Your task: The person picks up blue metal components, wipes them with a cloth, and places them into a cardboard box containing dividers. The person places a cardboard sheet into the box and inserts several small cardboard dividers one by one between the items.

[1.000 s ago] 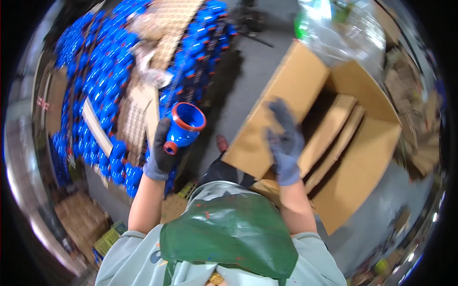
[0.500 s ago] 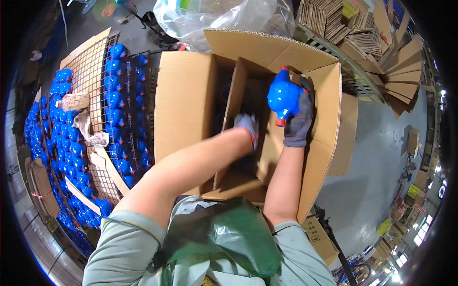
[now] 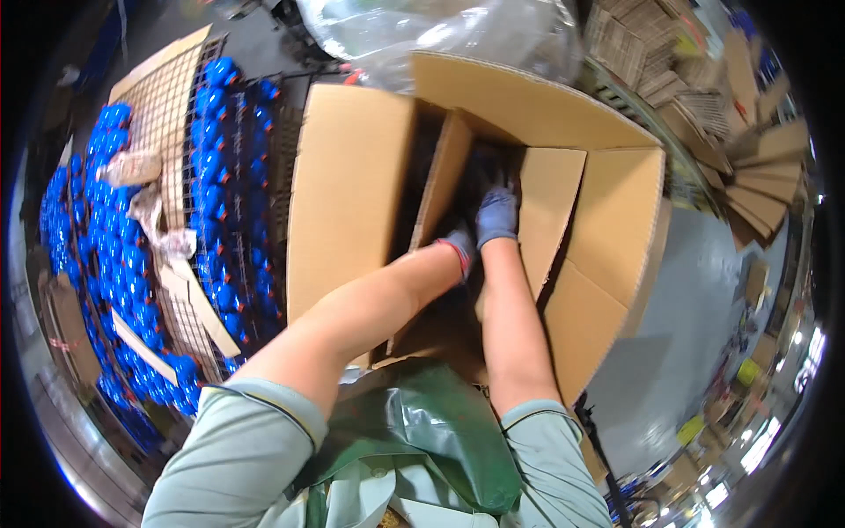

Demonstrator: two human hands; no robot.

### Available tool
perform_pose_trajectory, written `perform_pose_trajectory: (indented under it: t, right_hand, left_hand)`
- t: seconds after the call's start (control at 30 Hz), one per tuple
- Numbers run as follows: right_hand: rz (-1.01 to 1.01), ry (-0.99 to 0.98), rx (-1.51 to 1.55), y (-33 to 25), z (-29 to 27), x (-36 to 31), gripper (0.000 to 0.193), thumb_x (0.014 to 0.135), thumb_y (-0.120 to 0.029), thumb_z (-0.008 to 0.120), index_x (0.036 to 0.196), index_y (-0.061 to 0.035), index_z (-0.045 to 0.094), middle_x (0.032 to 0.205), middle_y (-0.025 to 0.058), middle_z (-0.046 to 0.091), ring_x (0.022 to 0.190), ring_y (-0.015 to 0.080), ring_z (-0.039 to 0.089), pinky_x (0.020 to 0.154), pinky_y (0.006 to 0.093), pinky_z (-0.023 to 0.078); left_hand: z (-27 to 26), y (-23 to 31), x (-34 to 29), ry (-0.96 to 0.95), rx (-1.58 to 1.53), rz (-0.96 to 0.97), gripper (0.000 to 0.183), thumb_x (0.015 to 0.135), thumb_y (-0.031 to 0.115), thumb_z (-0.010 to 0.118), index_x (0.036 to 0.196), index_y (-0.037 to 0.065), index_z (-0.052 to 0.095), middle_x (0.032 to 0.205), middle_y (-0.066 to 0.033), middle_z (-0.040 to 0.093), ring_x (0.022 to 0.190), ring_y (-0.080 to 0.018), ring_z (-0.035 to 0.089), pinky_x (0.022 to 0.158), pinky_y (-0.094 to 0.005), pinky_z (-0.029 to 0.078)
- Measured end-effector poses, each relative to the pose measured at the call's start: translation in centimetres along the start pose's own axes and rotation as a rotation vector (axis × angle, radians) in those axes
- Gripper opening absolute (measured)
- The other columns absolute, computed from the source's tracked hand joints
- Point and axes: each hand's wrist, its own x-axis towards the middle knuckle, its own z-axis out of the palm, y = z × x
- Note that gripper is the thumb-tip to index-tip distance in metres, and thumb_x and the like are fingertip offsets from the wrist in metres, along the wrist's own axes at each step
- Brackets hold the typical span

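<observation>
Both my arms reach down into an open cardboard box (image 3: 620,220). My left hand (image 3: 459,243), in a grey glove with a red cuff edge, is low beside a brown cardboard divider (image 3: 443,172). Just to its right and slightly farther in, my right hand (image 3: 498,216), in a blue-grey glove, reaches deeper between that divider and a second cardboard panel (image 3: 547,207). The fingers of both hands are lost in shadow and blur, so what they hold does not show. No blue part is visible inside the box.
On the left, glossy blue rounded parts (image 3: 119,238) with red ends sit in rows beside a wire mesh rack (image 3: 172,114). Clear plastic sheeting (image 3: 440,35) lies behind the box. Cardboard pieces (image 3: 766,176) fill a green crate (image 3: 651,123) at the far right.
My right hand, which held a blue rounded part with red ends over the box's right side, has moved left and down into the box. That part is out of sight. The right panel stands more upright.
</observation>
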Motion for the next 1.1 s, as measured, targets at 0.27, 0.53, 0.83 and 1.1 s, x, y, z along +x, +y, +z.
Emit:
perform_pose_trajectory:
  t: [0.27, 0.53, 0.83, 1.1]
  right_hand:
    - [0.061, -0.108, 0.674, 0.0, 4.2, 2.2, 0.054, 0.091, -0.012, 0.055, 0.143, 0.0003, 0.046, 0.143, 0.026, 0.05, 0.135, 0.0424, 0.042, 0.116, 0.045, 0.032]
    - [0.369, 0.458, 1.431, -6.0, -15.6, -0.6, 0.05, 0.096, -0.012, 0.052, 0.143, 0.0022, 0.046, 0.144, 0.0229, 0.049, 0.137, 0.0395, 0.041, 0.116, 0.0443, 0.031]
    - [-0.205, 0.335, 0.52, -21.3, -21.2, -10.7, 0.051, 0.091, -0.013, 0.058, 0.141, -0.0105, 0.055, 0.153, 0.0228, 0.038, 0.145, 0.0482, 0.025, 0.118, 0.0559, 0.022]
    - [-0.146, 0.169, 0.812, -19.2, -24.0, -11.0, 0.054, 0.09, -0.013, 0.063, 0.143, -0.0085, 0.054, 0.156, 0.0167, 0.037, 0.146, 0.0356, 0.03, 0.119, 0.0486, 0.023]
  left_hand:
    - [16.6, 2.7, -24.8, 1.344, -0.512, -0.228, 0.047, 0.084, 0.023, 0.064, 0.128, 0.007, 0.061, 0.13, -0.0157, 0.06, 0.124, -0.0339, 0.056, 0.105, -0.0473, 0.045]
    - [51.9, 12.7, -43.3, 0.406, -0.751, -2.193, 0.102, 0.074, 0.048, 0.077, 0.157, 0.014, 0.026, 0.15, -0.0273, 0.037, 0.139, -0.0449, 0.035, 0.116, -0.055, 0.028]
    - [54.2, 11.6, -45.9, 1.641, -2.835, -0.864, 0.071, 0.086, 0.049, 0.068, 0.139, 0.005, 0.05, 0.118, -0.0212, 0.065, 0.099, -0.0315, 0.068, 0.083, -0.0428, 0.058]
    - [28.3, 3.2, -40.2, 1.518, -2.708, 0.222, 0.076, 0.09, 0.06, 0.061, 0.143, 0.008, 0.046, 0.121, -0.0151, 0.064, 0.1, -0.0291, 0.067, 0.081, -0.0371, 0.058]
